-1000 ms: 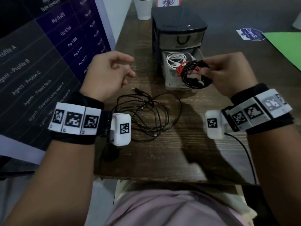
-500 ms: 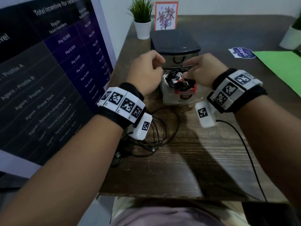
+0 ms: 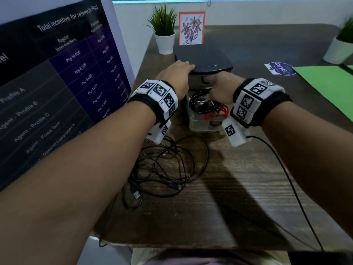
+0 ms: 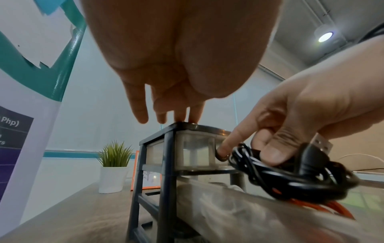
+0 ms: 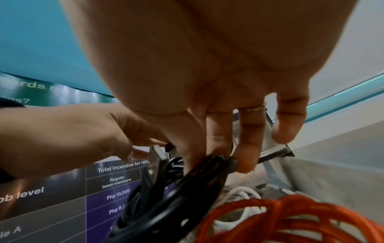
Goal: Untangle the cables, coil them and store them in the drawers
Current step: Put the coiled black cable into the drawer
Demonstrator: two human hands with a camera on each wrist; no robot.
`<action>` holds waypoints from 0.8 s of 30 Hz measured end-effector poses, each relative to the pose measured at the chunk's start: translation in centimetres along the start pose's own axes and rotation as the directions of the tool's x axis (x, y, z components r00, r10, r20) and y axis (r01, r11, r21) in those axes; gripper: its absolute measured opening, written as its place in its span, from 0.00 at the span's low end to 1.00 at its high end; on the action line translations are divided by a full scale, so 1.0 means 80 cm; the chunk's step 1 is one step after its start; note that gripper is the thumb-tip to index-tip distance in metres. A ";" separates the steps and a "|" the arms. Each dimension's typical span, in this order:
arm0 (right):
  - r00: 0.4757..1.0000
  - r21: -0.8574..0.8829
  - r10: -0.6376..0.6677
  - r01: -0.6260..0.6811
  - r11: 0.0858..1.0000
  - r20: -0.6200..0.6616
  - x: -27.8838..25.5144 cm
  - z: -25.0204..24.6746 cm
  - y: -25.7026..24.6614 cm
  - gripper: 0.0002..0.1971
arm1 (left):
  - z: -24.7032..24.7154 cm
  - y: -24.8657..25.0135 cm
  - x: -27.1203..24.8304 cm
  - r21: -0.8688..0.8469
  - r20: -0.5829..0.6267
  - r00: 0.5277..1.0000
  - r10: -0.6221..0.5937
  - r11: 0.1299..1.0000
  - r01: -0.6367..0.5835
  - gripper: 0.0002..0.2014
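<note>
A dark drawer unit [image 3: 204, 60] stands at the back of the table with its lower drawer [image 3: 198, 127] pulled out. My left hand [image 3: 175, 73] rests straight fingers [image 4: 180, 115] on the unit's top front corner. Just above the pulled-out drawer, my right hand [image 3: 221, 88] pinches a coiled black cable [image 3: 200, 106] [image 5: 176, 194]; its index finger touches the handle of the shut upper drawer [image 4: 199, 152]. An orange coil [image 3: 217, 113] [image 5: 290, 218] and a white cable [image 5: 243, 195] lie in the drawer. A tangle of black cables [image 3: 168, 165] lies on the table below my left wrist.
A large poster board [image 3: 57, 83] leans along the table's left side. A small potted plant [image 3: 164, 35] and a flower card [image 3: 192, 28] stand behind the unit. A green sheet [image 3: 324, 83], a sticker [image 3: 280, 68] and another pot [image 3: 338, 50] are at the right.
Both hands reached forward to the drawer unit. My left hand went from the air onto the unit's top. My right hand brought the black coil down over the pulled-out drawer.
</note>
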State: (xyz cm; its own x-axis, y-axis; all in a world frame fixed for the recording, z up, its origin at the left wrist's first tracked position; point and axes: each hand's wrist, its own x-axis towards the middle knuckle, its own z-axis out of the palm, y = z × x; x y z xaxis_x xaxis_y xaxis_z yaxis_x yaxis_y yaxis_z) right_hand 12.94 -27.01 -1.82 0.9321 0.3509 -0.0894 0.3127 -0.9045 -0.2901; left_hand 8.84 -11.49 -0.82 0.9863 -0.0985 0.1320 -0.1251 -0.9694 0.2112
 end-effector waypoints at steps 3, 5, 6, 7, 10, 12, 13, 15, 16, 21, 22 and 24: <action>1.000 -0.031 -0.015 0.016 0.999 0.026 0.004 -0.003 -0.001 0.22 | -0.007 -0.001 0.006 0.029 -0.026 0.999 -0.040 0.999 0.041 0.33; 0.999 -0.047 -0.019 0.021 0.999 0.031 0.003 -0.006 -0.003 0.20 | -0.009 -0.003 0.008 0.043 -0.043 0.998 -0.053 0.998 0.055 0.31; 0.999 -0.057 -0.023 0.024 0.998 0.026 0.002 -0.008 -0.003 0.18 | -0.010 -0.003 0.008 0.053 -0.044 0.998 -0.055 0.997 0.057 0.31; 0.999 -0.064 -0.024 0.026 0.998 0.025 -0.001 -0.010 -0.003 0.17 | -0.010 -0.004 0.009 0.063 -0.040 0.998 -0.056 0.996 0.058 0.31; 0.999 -0.045 -0.024 0.026 0.999 0.036 -0.014 -0.016 -0.002 0.22 | -0.009 -0.004 0.011 0.083 -0.034 0.997 -0.067 0.994 0.069 0.32; 0.999 -0.006 -0.021 0.021 1.000 0.026 -0.030 -0.020 -0.001 0.24 | -0.009 -0.005 0.012 0.085 -0.032 0.996 -0.080 0.993 0.082 0.32; 1.000 0.015 -0.021 0.021 1.000 0.022 -0.039 -0.021 0.000 0.24 | -0.009 -0.006 0.012 0.082 -0.029 0.996 -0.083 0.993 0.085 0.33; 0.999 0.043 -0.033 0.032 0.999 0.021 -0.057 -0.022 0.003 0.23 | -0.009 -0.006 0.012 0.073 -0.013 0.996 -0.087 0.994 0.087 0.34; 0.999 0.053 -0.036 0.035 0.998 0.028 -0.065 -0.022 0.006 0.22 | -0.009 -0.006 0.012 0.071 -0.006 0.996 -0.086 0.994 0.086 0.35; 0.997 0.073 -0.041 0.036 0.997 0.070 -0.091 -0.016 0.018 0.20 | -0.009 -0.008 0.014 0.055 -0.019 0.995 -0.096 0.994 0.097 0.35; 0.997 0.075 -0.044 0.039 0.996 0.069 -0.095 -0.015 0.021 0.19 | -0.009 -0.008 0.014 0.054 -0.023 0.995 -0.097 0.994 0.098 0.35; 0.996 0.087 -0.050 0.044 0.995 0.068 -0.102 -0.015 0.025 0.19 | -0.010 -0.006 0.012 0.058 -0.037 0.995 -0.095 0.994 0.097 0.35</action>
State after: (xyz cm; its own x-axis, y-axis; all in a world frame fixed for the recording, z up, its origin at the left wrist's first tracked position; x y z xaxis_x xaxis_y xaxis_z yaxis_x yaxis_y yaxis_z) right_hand 6.17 -31.96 -0.50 0.9010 0.4110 -0.1393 0.3360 -0.8639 -0.3752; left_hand 9.80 -10.97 0.00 0.9892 0.0023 0.1467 -0.0224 -0.9858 0.1665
